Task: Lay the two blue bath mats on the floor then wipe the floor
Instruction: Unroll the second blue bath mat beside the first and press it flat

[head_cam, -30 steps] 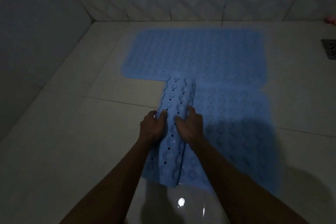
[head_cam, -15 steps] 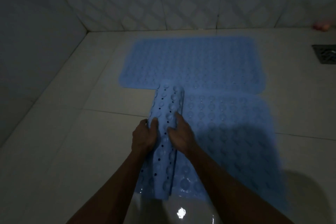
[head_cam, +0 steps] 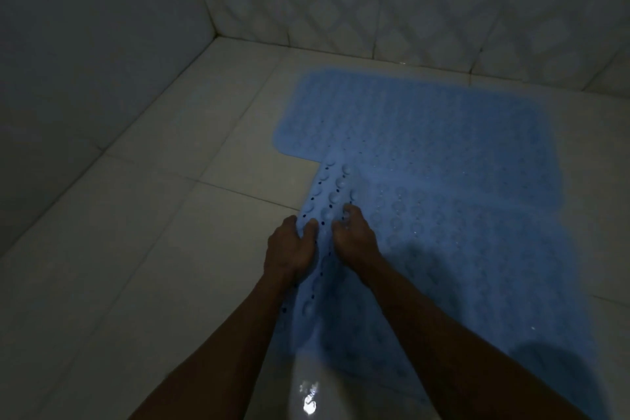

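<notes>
My left hand (head_cam: 289, 247) and right hand (head_cam: 354, 237) each have a curled grip on the folded-over left edge of the near blue mat (head_cam: 453, 249), suction cups facing up along the fold. Its long axis runs away from me across the tiled floor (head_cam: 143, 249). The far blue mat (head_cam: 419, 119) lies flat crosswise by the wall (head_cam: 375, 3), their edges touching.

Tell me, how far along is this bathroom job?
Done: one blue bubbled rubber bath mat lies flat by the tiled wall. In hand: the left hand and right hand grip the folded-over edge of the second blue mat, unfolding it. Left: flattening it, then wiping the white tiled floor.
</notes>
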{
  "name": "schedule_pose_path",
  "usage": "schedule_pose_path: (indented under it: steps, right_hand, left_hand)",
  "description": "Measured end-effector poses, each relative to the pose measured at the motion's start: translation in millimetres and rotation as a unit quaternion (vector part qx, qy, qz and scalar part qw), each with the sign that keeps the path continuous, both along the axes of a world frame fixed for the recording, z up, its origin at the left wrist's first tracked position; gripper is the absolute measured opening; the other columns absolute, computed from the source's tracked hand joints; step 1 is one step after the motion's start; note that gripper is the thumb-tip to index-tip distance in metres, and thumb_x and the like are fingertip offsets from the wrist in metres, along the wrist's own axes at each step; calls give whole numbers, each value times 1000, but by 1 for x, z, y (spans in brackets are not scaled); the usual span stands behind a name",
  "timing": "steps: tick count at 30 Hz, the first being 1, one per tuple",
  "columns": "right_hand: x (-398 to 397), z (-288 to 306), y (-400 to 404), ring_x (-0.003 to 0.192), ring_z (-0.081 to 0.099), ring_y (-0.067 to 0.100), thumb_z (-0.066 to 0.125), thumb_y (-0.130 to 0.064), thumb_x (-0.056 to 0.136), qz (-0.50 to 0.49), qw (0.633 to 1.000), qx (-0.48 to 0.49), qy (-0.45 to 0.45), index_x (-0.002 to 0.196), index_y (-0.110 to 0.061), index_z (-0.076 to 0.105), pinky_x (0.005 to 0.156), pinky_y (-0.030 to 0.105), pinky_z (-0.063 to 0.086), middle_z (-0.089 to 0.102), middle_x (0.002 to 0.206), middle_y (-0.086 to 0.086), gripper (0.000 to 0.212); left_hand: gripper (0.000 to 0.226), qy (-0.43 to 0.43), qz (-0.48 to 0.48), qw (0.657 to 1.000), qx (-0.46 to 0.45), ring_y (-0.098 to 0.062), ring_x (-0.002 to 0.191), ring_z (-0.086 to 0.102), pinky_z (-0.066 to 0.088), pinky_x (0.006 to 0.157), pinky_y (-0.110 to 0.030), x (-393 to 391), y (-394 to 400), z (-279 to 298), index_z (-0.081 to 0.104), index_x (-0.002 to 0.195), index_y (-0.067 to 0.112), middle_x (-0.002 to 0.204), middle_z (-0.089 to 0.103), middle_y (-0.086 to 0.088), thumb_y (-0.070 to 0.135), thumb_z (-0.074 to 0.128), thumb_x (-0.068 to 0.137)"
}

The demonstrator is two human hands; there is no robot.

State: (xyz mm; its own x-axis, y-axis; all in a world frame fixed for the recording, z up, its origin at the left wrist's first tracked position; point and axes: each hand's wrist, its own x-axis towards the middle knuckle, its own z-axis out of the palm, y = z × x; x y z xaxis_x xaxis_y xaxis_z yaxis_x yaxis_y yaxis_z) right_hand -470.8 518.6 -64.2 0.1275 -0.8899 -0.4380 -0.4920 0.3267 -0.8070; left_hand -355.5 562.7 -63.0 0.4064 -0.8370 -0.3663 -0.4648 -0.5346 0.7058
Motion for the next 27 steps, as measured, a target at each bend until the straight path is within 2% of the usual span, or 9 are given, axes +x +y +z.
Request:
schedule_pose_path:
  steps: [3,5,7,11,14,18,23,25,27]
  right_hand:
    - [14,-2,-10,139,40,34,42,-16,104,20,999,-2,32,151,-7,35,114,38,32,39,154,17,48]
    - [22,-4,-16,138,41,34,42,-12,103,35,999,0,41,150,-5,37,114,37,33,40,152,18,47]
    - [28,-6,-20,137,42,34,42,-10,103,45,998,0,51,148,-5,40,113,36,33,42,152,18,46]
    - [36,-10,-24,138,41,32,43,-9,102,75,996,-6,58,148,-5,42,112,31,29,42,152,17,46]
    - [43,-12,-26,137,42,30,48,-3,98,90,994,-16,53,147,-3,42,107,23,29,43,150,18,50]
    - [49,-15,-30,136,42,30,50,0,95,95,994,-17,47,147,-5,41,109,28,31,44,148,17,53]
    - [44,-22,-39,127,50,31,48,0,93,81,993,-49,73,143,-11,48,100,26,37,52,138,19,51]
    - [41,-26,-44,123,53,33,50,-4,90,76,990,-78,86,140,-9,51,98,27,39,54,133,20,50]
    - [37,-31,-50,118,54,38,50,-7,84,79,983,-121,111,138,-6,53,98,33,41,55,128,23,53]
  left_hand:
    - [73,-16,-19,1000,9,-32,121,57,45,91,-31,13,1,-7,47,141,10,135,58,-15,59,50,87]
    - [77,-23,-26,999,15,-33,119,57,49,90,-36,20,4,-11,43,144,13,132,57,-14,56,59,82]
    - [68,-37,-23,999,9,-32,117,55,49,88,-37,26,6,-15,41,143,15,128,54,-13,45,65,86]
    - [42,-111,-14,994,-13,-33,116,51,47,91,-45,38,3,-25,41,139,21,127,49,-12,24,51,98]
    - [42,-107,-6,993,-55,-31,122,49,46,95,-45,39,1,-31,40,145,20,136,47,-13,26,43,103]
    - [71,-136,-56,989,-9,-27,131,41,36,104,-44,44,-1,-34,23,154,24,148,36,-4,58,46,96]
    - [84,-275,-68,958,49,-33,147,18,21,115,-58,64,-19,-28,-6,159,18,165,7,-12,35,49,98]
    - [80,-313,-79,946,27,-31,151,10,13,119,-58,70,-31,-25,-4,160,17,166,4,-12,31,47,100]
    - [70,-376,-118,919,-16,-34,151,13,10,120,-60,77,-44,-25,14,159,12,165,13,-16,28,45,98]
